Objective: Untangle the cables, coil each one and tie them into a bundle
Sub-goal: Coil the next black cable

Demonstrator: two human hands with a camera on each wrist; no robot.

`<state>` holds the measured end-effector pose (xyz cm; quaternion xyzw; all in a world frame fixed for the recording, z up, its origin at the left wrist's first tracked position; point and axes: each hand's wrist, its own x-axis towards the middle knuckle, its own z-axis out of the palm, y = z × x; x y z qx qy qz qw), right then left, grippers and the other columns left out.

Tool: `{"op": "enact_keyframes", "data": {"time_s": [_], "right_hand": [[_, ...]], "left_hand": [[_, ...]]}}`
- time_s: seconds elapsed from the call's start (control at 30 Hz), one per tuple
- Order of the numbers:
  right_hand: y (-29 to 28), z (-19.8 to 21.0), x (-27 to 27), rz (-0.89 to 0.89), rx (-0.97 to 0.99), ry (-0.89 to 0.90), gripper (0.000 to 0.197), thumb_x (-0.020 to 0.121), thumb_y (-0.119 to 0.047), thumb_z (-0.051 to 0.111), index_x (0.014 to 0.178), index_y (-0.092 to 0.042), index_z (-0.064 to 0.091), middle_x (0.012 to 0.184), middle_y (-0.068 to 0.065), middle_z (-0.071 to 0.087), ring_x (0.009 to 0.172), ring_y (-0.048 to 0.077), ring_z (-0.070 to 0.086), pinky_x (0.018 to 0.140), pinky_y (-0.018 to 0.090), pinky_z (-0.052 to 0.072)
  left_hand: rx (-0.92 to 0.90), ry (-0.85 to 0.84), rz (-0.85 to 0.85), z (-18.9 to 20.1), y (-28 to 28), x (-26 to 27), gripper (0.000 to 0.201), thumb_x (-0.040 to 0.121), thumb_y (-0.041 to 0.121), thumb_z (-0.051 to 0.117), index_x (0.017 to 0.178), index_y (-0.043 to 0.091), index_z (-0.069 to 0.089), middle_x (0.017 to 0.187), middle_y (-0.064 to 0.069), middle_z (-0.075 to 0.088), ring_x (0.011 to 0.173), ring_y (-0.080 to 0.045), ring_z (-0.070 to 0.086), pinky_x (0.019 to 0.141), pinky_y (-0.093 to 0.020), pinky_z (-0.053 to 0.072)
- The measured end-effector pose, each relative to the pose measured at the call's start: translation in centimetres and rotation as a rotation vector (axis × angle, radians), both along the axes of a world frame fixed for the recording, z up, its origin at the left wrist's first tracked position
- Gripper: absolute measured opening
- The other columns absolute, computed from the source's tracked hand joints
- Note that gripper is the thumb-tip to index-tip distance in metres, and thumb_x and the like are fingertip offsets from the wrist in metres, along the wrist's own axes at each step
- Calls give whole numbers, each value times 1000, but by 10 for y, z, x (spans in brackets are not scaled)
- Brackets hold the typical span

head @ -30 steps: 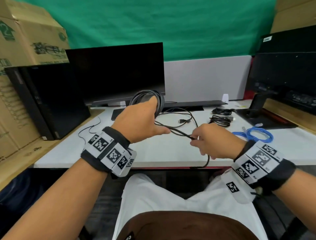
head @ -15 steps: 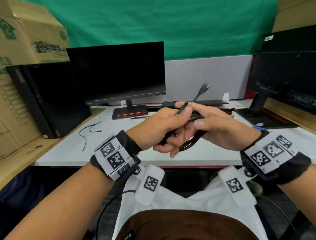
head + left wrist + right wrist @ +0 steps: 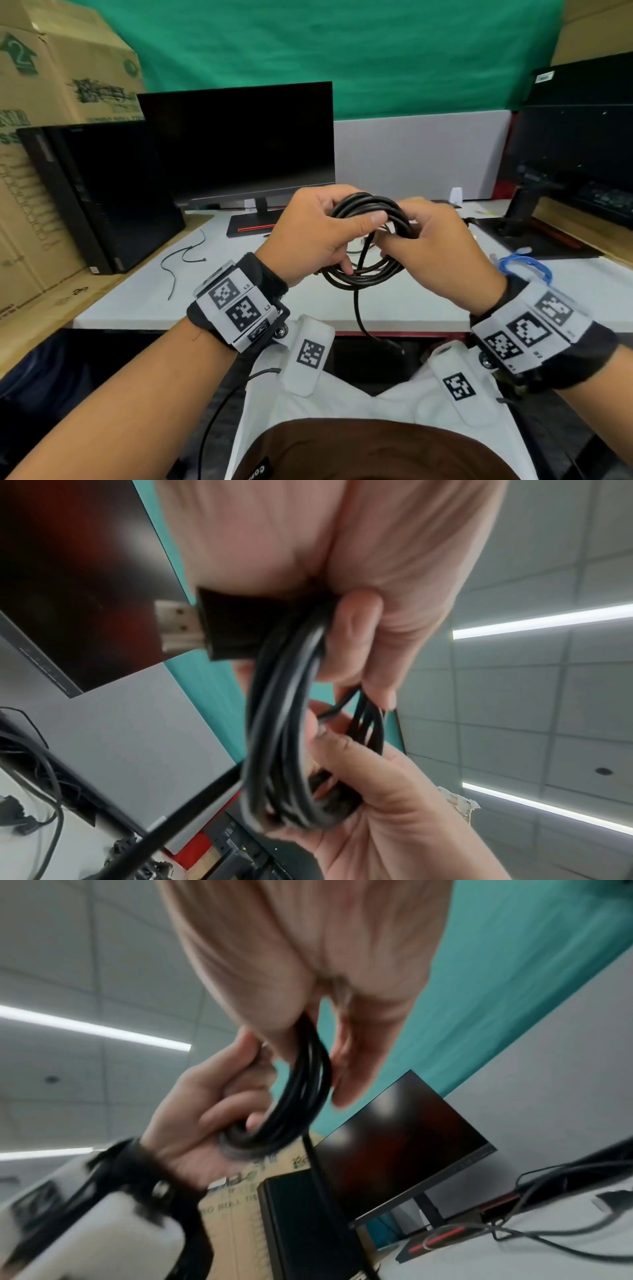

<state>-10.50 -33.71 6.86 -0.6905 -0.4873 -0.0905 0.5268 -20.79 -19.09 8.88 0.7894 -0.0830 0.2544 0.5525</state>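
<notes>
Hands (image 3: 376, 240) grip coiled black cable (image 3: 368, 274).

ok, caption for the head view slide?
Both hands, left hand and right hand, grip a coiled black cable above the desk.

A black cable (image 3: 368, 240) is wound into a round coil of several loops, held upright in the air above the near edge of the white desk. One loose tail drops from the coil's bottom and hangs past the desk edge. Its flat metal-tipped plug (image 3: 212, 626) sticks out at the coil's left side. A coiled blue cable (image 3: 525, 265) lies on the desk at right.
</notes>
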Motion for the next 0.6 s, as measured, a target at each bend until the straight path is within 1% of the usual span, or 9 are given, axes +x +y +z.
{"op": "enact_keyframes", "data": {"time_s": [0.1, 0.2, 0.23, 0.3, 0.43, 0.47, 0.5, 0.57, 0.6], "right_hand": [[1, 0, -3, -129, 163, -108, 30, 81, -14, 75, 90, -22, 47, 100, 3, 59, 76, 17, 63, 64, 36, 53], [1, -4, -4, -118, 139, -300, 19, 78, -4, 76, 82, -14, 60, 99, -6, 61, 88, 15, 61, 78, 35, 52], [1, -6, -5, -114, 97, -295, 15, 79, -5, 76, 87, -14, 68, 102, -9, 62, 93, 13, 62, 84, 34, 52], [3, -10, -4, -113, 7, -241, 25, 82, -11, 75, 107, -17, 72, 113, -13, 62, 101, 9, 61, 93, 32, 52], [6, -8, -10, -84, -26, -92, 30, 86, -25, 71, 116, -22, 67, 106, -17, 66, 91, 5, 65, 84, 32, 52], [5, -8, -10, -87, -13, -83, 32, 87, -22, 70, 119, -20, 67, 110, -15, 67, 97, 7, 66, 88, 34, 53], [5, -7, -10, -84, -18, -90, 37, 88, -19, 68, 124, -19, 65, 121, -12, 66, 111, 11, 63, 98, 37, 51], [6, -7, -15, -32, -121, -115, 49, 89, -15, 66, 137, -20, 56, 143, -10, 53, 139, 16, 43, 113, 40, 39], [6, -6, -17, 4, -202, -106, 55, 89, -15, 67, 141, -23, 52, 147, -11, 48, 144, 15, 35, 115, 39, 36]], "left_hand": [[-42, -58, 186, 0, -5, 4, 8, 93, 11, 68, 87, 6, 68, 48, 9, 46, 31, -8, 33, 41, -28, 48], [-94, -62, 291, -2, -7, 6, 13, 94, 16, 67, 81, 17, 66, 44, 15, 47, 31, -7, 35, 49, -36, 50], [-108, -63, 303, -2, -7, 6, 13, 95, 17, 67, 82, 16, 66, 44, 15, 47, 31, -7, 36, 50, -37, 51], [-112, -67, 313, -3, -8, 7, 11, 96, 16, 65, 85, 14, 67, 44, 16, 48, 32, -8, 38, 48, -33, 50], [-103, -93, 339, -4, -10, 7, 12, 96, 15, 64, 84, 16, 67, 43, 18, 51, 34, -4, 45, 39, -23, 46], [-91, -116, 356, -4, -11, 8, 11, 96, 15, 64, 86, 16, 68, 44, 19, 52, 36, -3, 48, 38, -22, 45], [-77, -140, 370, -4, -11, 9, 8, 95, 15, 65, 89, 15, 69, 46, 20, 54, 38, -2, 51, 38, -21, 45], [-58, -161, 390, -5, -11, 12, 5, 94, 14, 67, 91, 14, 71, 50, 20, 58, 42, -1, 54, 38, -21, 44], [-54, -152, 394, -6, -11, 12, 5, 94, 15, 68, 91, 15, 72, 52, 19, 59, 42, -2, 54, 38, -21, 44]]}}
